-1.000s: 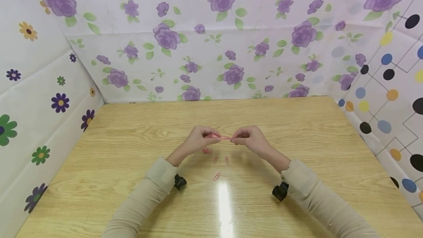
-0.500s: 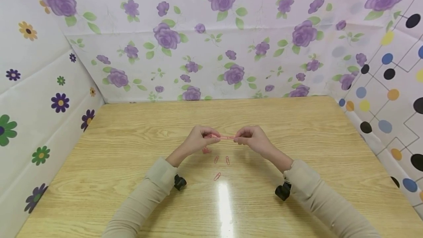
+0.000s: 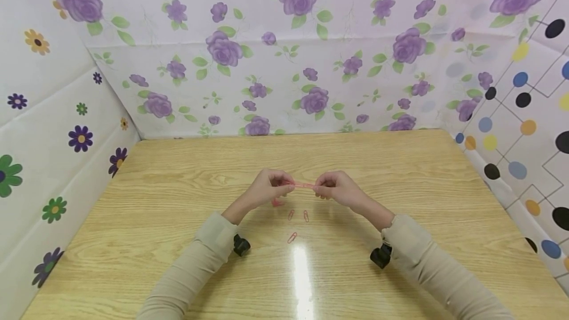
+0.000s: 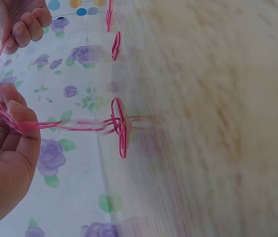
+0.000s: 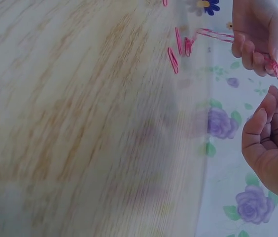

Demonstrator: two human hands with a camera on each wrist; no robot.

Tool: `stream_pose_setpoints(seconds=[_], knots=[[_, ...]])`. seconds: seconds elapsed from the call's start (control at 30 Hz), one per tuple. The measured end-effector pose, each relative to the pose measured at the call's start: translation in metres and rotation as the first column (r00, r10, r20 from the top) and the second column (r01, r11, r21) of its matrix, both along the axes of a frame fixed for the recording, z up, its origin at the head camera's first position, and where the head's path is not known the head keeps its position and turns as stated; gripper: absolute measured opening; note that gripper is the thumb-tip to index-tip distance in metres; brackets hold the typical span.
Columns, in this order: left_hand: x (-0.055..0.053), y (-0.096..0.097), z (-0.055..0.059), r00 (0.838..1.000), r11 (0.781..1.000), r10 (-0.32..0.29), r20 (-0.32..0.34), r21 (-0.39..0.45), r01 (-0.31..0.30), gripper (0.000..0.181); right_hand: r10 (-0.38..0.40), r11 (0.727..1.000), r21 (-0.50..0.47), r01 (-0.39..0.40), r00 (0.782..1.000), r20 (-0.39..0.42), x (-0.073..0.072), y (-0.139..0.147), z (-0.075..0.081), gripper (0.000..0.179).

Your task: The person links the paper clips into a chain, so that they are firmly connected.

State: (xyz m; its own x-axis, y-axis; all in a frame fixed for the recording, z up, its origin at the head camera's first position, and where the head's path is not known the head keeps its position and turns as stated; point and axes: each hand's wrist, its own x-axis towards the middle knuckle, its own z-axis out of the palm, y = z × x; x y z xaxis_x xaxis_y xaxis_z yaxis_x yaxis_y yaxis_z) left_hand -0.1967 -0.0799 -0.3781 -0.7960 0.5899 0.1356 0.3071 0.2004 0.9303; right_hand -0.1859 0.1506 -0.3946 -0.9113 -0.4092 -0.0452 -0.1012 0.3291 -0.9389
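Note:
A chain of linked pink paper clips stretches between both hands, above the table. My left hand pinches it between thumb and fingers, and my right hand pinches its other end. In the left wrist view, the chain runs on past the left hand and hangs to a bunch of clips at the tabletop. The right wrist view has the right hand with thumb and fingertips on the last link; the exact join there is too small to tell.
Three loose pink paper clips, including a front one, lie on the wooden table below the hands. Flower-patterned cloth borders the back, with printed cloth at both sides. A black wrist camera hangs under the right sleeve.
The right hand first moved slightly right, lengthening the visible stretch of chain, then dipped a little. The left hand shifted slightly left. Both hands keep their pinch on the chain.

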Motion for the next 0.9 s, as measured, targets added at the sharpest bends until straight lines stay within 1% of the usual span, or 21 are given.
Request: stream_pose_setpoints(seconds=[0.07,0.13,0.2,0.27,0.33,0.47,0.57,0.67,0.77,0.9], knots=[[0.000,0.000,-0.001,1.000,1.000,-0.016,0.023,0.026,0.015,0.012,0.010,1.000,-0.006,-0.010,1.000,0.008,0.002,-0.002,0.005,0.012],[-0.001,-0.001,-0.001,0.998,0.999,-0.030,0.047,0.042,0.028,0.014,0.017,1.000,-0.008,-0.016,1.000,0.012,0.002,-0.005,0.007,0.013],[-0.001,-0.001,-0.001,0.997,0.998,-0.045,0.057,0.050,0.042,0.018,0.027,1.000,-0.012,-0.027,1.000,0.012,0.002,-0.007,0.008,0.014],[-0.002,0.000,-0.001,0.997,0.998,-0.055,0.049,0.037,0.053,0.022,0.040,0.999,-0.016,-0.040,0.999,0.013,-0.001,-0.007,0.003,0.016],[-0.002,0.000,-0.001,0.998,0.998,-0.057,0.026,0.012,0.057,0.026,0.047,0.999,-0.006,-0.047,0.999,0.018,-0.001,-0.009,0.003,0.017],[-0.001,0.003,-0.001,1.000,0.999,-0.024,-0.008,-0.023,0.024,0.029,0.060,0.998,0.002,-0.060,0.998,0.023,-0.002,-0.011,0.004,0.020],[0.000,0.004,-0.002,1.000,1.000,0.004,-0.025,-0.021,-0.005,0.026,0.064,0.998,0.006,-0.064,0.998,0.028,-0.001,-0.013,0.004,0.021],[0.001,0.005,-0.002,0.998,1.000,0.021,-0.057,-0.011,-0.022,0.020,0.067,0.998,0.006,-0.067,0.997,0.037,-0.001,-0.015,0.005,0.020],[0.002,0.006,-0.002,0.997,1.000,0.027,-0.077,-0.001,-0.028,0.016,0.068,0.998,0.006,-0.068,0.997,0.042,-0.001,-0.015,0.005,0.021],[0.003,0.006,-0.002,0.996,1.000,0.025,-0.084,-0.002,-0.025,0.016,0.068,0.998,0.002,-0.069,0.997,0.045,-0.001,-0.015,0.004,0.021]])
